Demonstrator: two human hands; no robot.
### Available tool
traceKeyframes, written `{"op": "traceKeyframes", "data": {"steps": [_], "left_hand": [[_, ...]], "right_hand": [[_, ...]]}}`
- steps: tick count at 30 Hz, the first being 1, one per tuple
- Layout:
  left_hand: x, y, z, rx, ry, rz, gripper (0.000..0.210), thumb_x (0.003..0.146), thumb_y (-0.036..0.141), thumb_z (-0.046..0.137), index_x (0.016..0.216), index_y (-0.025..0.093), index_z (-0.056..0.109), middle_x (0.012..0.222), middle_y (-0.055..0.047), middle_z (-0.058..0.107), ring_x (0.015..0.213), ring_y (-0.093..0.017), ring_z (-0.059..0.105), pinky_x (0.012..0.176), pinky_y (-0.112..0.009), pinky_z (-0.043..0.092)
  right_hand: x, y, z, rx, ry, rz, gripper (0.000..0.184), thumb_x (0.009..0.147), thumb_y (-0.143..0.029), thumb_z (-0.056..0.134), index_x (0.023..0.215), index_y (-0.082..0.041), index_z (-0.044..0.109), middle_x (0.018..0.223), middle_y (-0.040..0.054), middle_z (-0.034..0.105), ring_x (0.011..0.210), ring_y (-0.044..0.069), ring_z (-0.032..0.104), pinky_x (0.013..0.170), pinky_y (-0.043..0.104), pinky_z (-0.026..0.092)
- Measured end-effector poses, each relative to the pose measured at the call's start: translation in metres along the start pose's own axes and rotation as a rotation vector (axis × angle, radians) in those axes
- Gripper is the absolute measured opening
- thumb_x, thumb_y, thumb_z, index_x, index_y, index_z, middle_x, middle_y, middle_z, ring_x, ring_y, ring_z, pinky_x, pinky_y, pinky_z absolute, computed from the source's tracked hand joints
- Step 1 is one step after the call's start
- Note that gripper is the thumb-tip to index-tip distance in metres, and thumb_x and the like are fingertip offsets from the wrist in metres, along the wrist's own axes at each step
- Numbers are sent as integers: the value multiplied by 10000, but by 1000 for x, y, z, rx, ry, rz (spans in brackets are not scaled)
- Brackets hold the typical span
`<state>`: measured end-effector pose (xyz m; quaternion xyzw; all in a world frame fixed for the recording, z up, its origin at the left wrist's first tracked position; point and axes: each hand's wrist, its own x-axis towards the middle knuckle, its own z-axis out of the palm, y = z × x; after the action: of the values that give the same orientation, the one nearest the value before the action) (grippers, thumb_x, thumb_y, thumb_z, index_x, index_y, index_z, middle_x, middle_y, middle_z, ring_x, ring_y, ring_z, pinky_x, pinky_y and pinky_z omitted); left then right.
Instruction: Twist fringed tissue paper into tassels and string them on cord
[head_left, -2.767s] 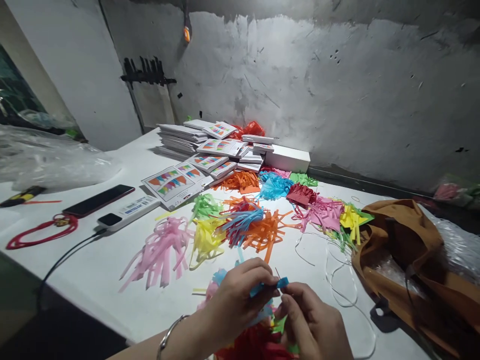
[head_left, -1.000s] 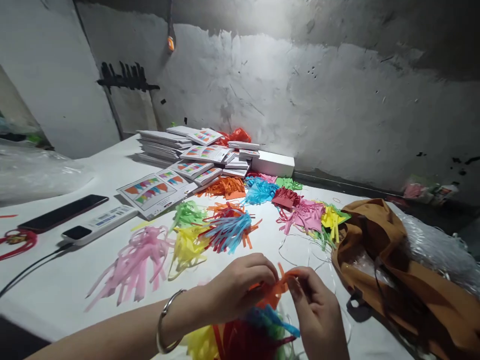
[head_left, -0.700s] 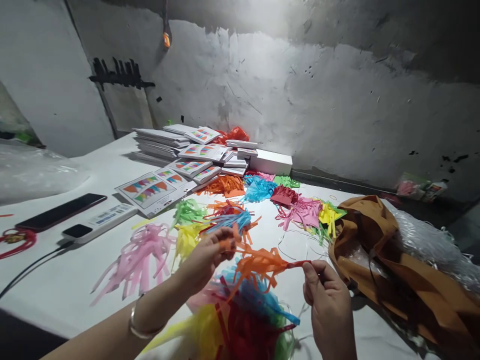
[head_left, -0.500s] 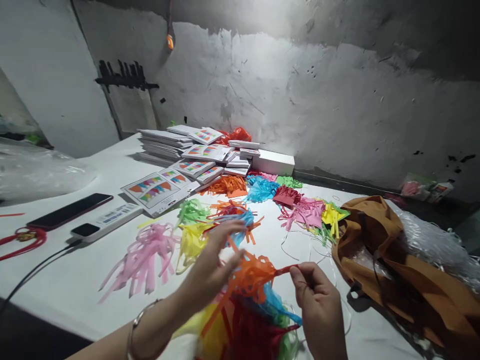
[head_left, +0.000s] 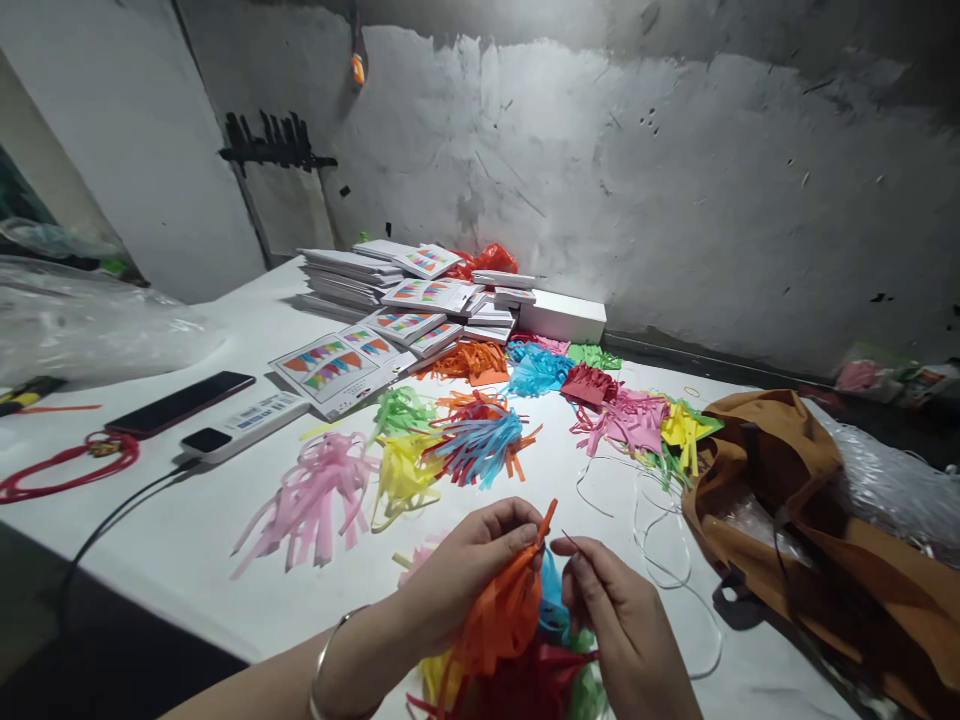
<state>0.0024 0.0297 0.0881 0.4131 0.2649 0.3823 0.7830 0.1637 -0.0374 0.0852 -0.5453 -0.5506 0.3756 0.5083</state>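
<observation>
My left hand (head_left: pixel 484 560) is closed around the neck of an orange paper tassel (head_left: pixel 499 620). The tassel's twisted tip points up past my thumb, and its strips hang below. Just to the right, my right hand (head_left: pixel 615 610) pinches a thin dark needle (head_left: pixel 568 538) whose point faces the tip; the two look close but apart. Beneath my hands are a dark red tassel (head_left: pixel 525 685), a blue tassel (head_left: pixel 553 595), and yellow and green ones, partly hidden. White string (head_left: pixel 664 575) lies in loops right of my right hand.
Pink (head_left: pixel 319 495), yellow (head_left: pixel 405 475) and blue-red tassels (head_left: pixel 480 440) lie ahead. Stacked printed cards (head_left: pixel 352 275) and a white box (head_left: pixel 566 317) stand by the wall. At left are a phone (head_left: pixel 184 403) and a corded white device (head_left: pixel 244 425); at right, a brown bag (head_left: pixel 795 500).
My left hand has moved down and right and closed on the orange tassel's neck. My right hand has let go of the twisted tip and now pinches the needle.
</observation>
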Motion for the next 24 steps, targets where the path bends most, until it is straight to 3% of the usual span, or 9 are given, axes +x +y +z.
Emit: {"op": "traceKeyframes", "data": {"steps": [5,9,11,14,16,18,20,22,24], "left_hand": [[-3,-5,0,55,17,51,351,785,454,821,857,163,638,774,-6,633,661,-103,564,620,-208,442],[-3,-6,-2,192,32,139,328,848,474,746,868,166,634,819,-21,639,698,-125,559,640,-234,446],[-3,-6,-4,326,41,211,293,898,460,677,875,171,636,791,-13,620,697,-133,544,647,-245,443],[-6,-8,-7,643,59,342,219,963,368,564,890,177,643,773,-18,622,704,-150,540,645,-259,433],[-8,-11,-9,862,49,413,175,980,289,517,897,187,632,785,-25,641,709,-157,549,646,-260,427],[-12,-15,-11,1032,22,497,150,997,229,484,921,199,609,831,-31,657,733,-159,561,669,-260,432],[-14,-16,-11,1165,-28,611,144,1016,191,450,965,205,584,889,-47,656,781,-168,570,704,-263,443],[-16,-16,-10,1272,-88,736,153,1025,155,416,993,201,558,907,-63,644,802,-180,563,720,-270,446],[-17,-14,-8,1340,-148,825,154,1021,121,401,1028,194,537,906,-71,637,798,-187,551,722,-273,446]], "right_hand": [[-3,-6,3,-195,-31,-62,467,990,-563,414,1174,-257,715,578,-22,565,512,155,529,620,262,441],[-6,0,6,-253,-1,-122,433,1000,-534,406,1151,-278,722,822,39,739,709,199,706,662,258,472],[-6,7,8,-312,33,-160,416,1008,-506,405,1135,-276,728,874,58,764,757,219,734,658,262,480],[-7,15,9,-434,99,-238,419,1003,-490,413,1086,-251,747,786,84,755,697,247,726,618,284,474],[-7,15,8,-443,76,-247,424,999,-500,412,1021,-250,755,751,82,743,638,235,699,586,284,446],[-7,11,5,-359,-2,-178,420,998,-523,414,1038,-260,740,682,47,711,575,196,650,561,270,412],[-5,7,3,-202,-88,-58,442,992,-563,426,1183,-255,679,586,-1,648,517,157,584,537,246,385],[-4,4,2,0,-186,78,549,971,-620,442,1330,-222,561,521,-44,585,444,127,499,480,221,343],[-3,6,5,182,-268,179,611,954,-657,453,1333,-182,509,505,-64,557,391,104,426,432,201,296]]}}
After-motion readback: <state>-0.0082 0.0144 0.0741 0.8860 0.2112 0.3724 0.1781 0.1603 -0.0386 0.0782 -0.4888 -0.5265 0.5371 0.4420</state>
